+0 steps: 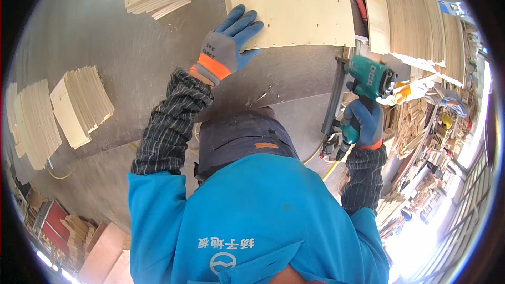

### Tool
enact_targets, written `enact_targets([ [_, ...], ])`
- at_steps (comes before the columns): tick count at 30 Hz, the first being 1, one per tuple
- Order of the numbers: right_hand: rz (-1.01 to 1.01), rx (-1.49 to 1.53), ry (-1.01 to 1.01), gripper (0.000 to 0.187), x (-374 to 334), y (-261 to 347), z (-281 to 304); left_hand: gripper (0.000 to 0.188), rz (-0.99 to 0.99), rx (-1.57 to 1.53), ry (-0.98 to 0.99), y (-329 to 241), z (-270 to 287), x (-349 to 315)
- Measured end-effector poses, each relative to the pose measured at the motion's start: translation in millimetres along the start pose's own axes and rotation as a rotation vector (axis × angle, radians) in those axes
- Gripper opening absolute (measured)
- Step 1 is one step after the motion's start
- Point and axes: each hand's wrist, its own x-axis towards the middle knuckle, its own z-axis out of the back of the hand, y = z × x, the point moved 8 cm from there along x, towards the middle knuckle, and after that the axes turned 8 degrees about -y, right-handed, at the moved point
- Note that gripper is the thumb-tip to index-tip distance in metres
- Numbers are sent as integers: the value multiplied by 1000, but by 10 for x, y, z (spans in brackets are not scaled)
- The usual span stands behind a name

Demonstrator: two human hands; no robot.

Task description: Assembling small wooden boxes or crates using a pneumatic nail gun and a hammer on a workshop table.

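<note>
While left grip (226, 44) lies released on panel (300, 10), palm hidden, right grip (369, 120) clasps nail gun (368, 73).

Your camera sits on your head and looks steeply down, very near to your blue shirt (236, 200), less near to your left hand (230, 42), your right hand (364, 121) and the table (152, 47). Its view is wide and round.

From here, I see a bright blue top (236, 200) with white marks (226, 243), dark stripy sleeves (167, 121) and dark lower clothes (231, 139). The left hand (226, 42) and right hand (364, 118) wear blue gloves (243, 32) with orange bands (214, 66).
</note>
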Motion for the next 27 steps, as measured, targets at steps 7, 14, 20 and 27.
enact_targets([
  [7,-143,-95,-173,16,-150,-1485,735,62,-45,13,105,-44,90,241],
  [14,-280,-334,-238,13,-398,-3203,1272,68,-61,327,-14,155,-189,1507],
  [20,-481,-160,-310,11,-990,-3554,1128,77,329,322,574,724,-875,1842],
  [27,-526,-158,-357,16,-1412,-4756,1219,75,337,129,721,950,-1025,1469],
])
